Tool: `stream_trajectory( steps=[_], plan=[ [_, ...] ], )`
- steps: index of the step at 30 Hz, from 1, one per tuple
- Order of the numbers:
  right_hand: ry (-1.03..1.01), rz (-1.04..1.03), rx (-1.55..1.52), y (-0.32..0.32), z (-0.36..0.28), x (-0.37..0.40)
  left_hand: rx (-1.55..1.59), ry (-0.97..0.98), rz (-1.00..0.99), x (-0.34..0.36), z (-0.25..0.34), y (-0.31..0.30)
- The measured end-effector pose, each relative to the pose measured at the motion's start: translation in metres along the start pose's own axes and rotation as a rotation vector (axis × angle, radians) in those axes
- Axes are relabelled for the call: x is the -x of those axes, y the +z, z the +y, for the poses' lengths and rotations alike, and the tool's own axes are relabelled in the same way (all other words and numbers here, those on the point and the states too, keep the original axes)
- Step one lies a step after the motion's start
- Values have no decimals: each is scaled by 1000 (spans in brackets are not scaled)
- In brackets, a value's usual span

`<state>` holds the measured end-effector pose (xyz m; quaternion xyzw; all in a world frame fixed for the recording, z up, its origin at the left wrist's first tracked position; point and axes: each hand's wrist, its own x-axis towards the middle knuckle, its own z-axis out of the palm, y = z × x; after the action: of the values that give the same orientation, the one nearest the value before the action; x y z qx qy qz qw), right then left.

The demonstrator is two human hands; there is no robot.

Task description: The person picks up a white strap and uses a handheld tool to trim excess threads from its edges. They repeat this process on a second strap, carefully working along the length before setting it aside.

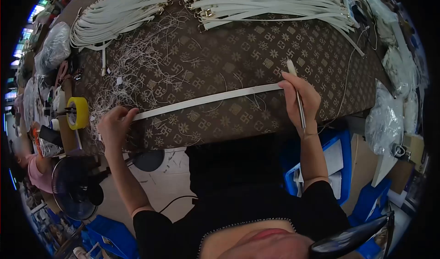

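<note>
White strap [206,101]: one, held taut across the centre of the frame, above a brown patterned tablecloth [247,66]. Left hand [115,125]: fingers pinched on the strap's left end. Right hand [302,98]: fingers closed on the strap's right end, a slim pen-like tool [301,110] also in the grip. White straps with metal buckles [270,2]: bundled, upper centre and upper right. Loose pale threads [137,61]: tangled, left of centre. Yellow tape roll [78,113]: left edge of the table.

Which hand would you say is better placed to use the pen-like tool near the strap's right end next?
Right, I'd judge: the right hand holds the pen-like tool and meets the pale strap at that end. The left hand pinches the other end, so it seems better suited to steadying.
</note>
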<state>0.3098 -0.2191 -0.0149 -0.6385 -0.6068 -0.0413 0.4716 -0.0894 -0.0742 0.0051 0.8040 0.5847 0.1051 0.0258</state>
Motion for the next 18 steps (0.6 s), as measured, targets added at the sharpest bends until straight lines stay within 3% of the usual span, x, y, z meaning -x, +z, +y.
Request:
stream_trajectory(
  steps=[3,5,8,12,18],
  plan=[
    [82,-44,-129,-3,2,4,-29,-36,-90,-6,4,1],
    [82,-106,-163,-2,7,6,-87,236,141,-13,7,6],
    [51,-211,2,3,10,8,71,292,178,-13,57,17],
    [77,-160,-4,7,7,11,408,517,0,-12,154,38],
    [24,-206,-12,3,2,16,533,540,-72,-2,184,62]
  ],
)
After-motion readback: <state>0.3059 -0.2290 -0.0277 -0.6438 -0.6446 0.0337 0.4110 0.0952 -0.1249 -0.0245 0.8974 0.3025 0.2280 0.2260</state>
